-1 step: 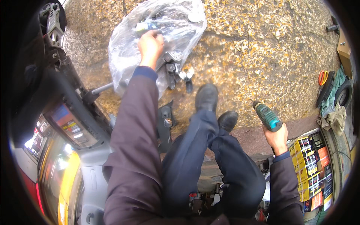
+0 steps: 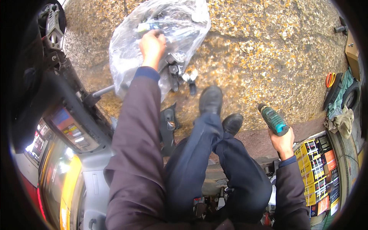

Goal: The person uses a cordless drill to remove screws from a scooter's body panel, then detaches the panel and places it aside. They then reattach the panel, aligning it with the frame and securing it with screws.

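Left hand [image 2: 152, 46]: is holding its fingers curled over a crumpled clear plastic bag [image 2: 128, 48]; whether they are gripping anything cannot be told.
Pale-labelled small item [image 2: 145, 27]: is lying at the bag, just beyond the left fingertips and well apart from the other hand; its exact kind is staying unclear.
Right hand [image 2: 283, 142]: is closing around the grip of a teal-and-black power drill [image 2: 273, 119], most of that grip hiding in the palm.
Drill position: is sitting well to the right of the bag, its nose pointing forward and leftward above the speckled yellow-brown ground [image 2: 245, 57].
Bag edge: dark, irregular hard parts [image 2: 174, 73] are lying at its lower right, near the left wrist; a small black piece [image 2: 192, 88] is resting just beside them.
Between the arms: two black shoes [image 2: 211, 100] are standing on the ground, while a black moulded panel [image 2: 168, 128] is lying beside the left sleeve.
Far right: orange-handled scissors [image 2: 330, 79] are lying near a crumpled teal cloth [image 2: 345, 86]; stacked yellow-and-black boxes [image 2: 315, 172] are standing beside the right forearm.
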### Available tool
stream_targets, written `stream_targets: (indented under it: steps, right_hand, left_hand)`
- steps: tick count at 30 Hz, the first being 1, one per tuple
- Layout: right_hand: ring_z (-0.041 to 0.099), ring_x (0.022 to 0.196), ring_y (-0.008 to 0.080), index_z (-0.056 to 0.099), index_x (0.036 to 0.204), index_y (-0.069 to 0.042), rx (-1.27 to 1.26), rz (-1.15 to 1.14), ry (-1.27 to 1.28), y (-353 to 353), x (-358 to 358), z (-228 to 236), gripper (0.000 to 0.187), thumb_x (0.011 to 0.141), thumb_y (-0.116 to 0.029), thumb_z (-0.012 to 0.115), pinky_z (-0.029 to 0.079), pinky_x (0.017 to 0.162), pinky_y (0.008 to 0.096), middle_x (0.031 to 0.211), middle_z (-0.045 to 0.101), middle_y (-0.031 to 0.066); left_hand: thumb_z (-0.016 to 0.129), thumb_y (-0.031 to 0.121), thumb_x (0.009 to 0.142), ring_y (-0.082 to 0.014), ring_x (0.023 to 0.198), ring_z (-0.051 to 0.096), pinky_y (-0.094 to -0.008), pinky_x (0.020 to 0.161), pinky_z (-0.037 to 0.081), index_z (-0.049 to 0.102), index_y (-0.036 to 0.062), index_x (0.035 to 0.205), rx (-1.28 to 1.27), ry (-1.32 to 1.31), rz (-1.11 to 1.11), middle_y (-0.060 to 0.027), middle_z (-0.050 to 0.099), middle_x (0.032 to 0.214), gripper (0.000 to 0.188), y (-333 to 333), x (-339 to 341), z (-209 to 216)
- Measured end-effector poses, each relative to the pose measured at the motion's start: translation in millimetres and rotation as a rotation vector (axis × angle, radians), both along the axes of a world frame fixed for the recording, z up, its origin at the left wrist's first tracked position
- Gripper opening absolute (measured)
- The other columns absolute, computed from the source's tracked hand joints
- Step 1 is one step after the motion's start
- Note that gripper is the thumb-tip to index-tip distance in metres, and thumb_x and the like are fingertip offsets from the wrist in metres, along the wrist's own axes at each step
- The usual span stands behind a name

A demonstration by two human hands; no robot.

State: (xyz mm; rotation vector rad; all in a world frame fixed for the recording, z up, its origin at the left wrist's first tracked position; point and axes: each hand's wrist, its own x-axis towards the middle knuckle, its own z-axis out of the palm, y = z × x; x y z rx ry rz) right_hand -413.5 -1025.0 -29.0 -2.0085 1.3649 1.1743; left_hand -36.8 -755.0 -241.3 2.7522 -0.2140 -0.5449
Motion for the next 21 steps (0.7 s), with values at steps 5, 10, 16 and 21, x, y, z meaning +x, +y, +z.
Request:
stream_targets:
  steps: [5,10,16,21]
  right_hand:
    - [0.067,0.086,0.0403,0.070,0.093,-0.006,0.006,0.037,-0.042,-1,-2,-4,0.027,0.074,-0.023,0.076,0.053,0.075,0.0447,0.085,0.070,0.0197]
    - [0.067,0.086,0.0403,0.070,0.095,-0.006,0.037,0.022,-0.029,-5,1,-5,0.028,0.073,-0.023,0.076,0.053,0.076,0.0450,0.086,0.070,0.0202]
    - [0.066,0.090,0.0397,0.069,0.103,-0.008,0.020,0.075,0.013,-5,-1,-7,0.035,0.072,-0.022,0.076,0.053,0.080,0.0457,0.091,0.069,0.0198]
    - [0.066,0.089,0.0404,0.069,0.103,-0.009,0.026,0.035,0.044,-3,6,-1,0.032,0.074,-0.022,0.073,0.053,0.080,0.0465,0.090,0.070,0.0194]
  left_hand:
    - [0.069,0.024,0.080,-0.0308,0.087,0.070,-0.0398,0.082,0.053,0.074,0.0127,0.096,0.180,-0.153,-0.094,-0.0135,0.072,0.089,0.020,-1,7,-11]
    - [0.067,0.022,0.081,-0.0339,0.090,0.068,-0.0431,0.081,0.052,0.073,0.0141,0.091,0.254,-0.149,-0.075,-0.0148,0.071,0.090,0.015,-3,3,-10]
    - [0.065,0.021,0.081,-0.0345,0.089,0.068,-0.0439,0.080,0.052,0.072,0.0101,0.090,0.205,-0.183,-0.089,-0.0160,0.071,0.088,0.016,-5,-1,-3]
    - [0.064,0.013,0.080,-0.0329,0.079,0.069,-0.0400,0.079,0.052,0.067,0.0012,0.088,-0.026,-0.047,0.135,-0.0174,0.070,0.079,0.015,13,-4,18]
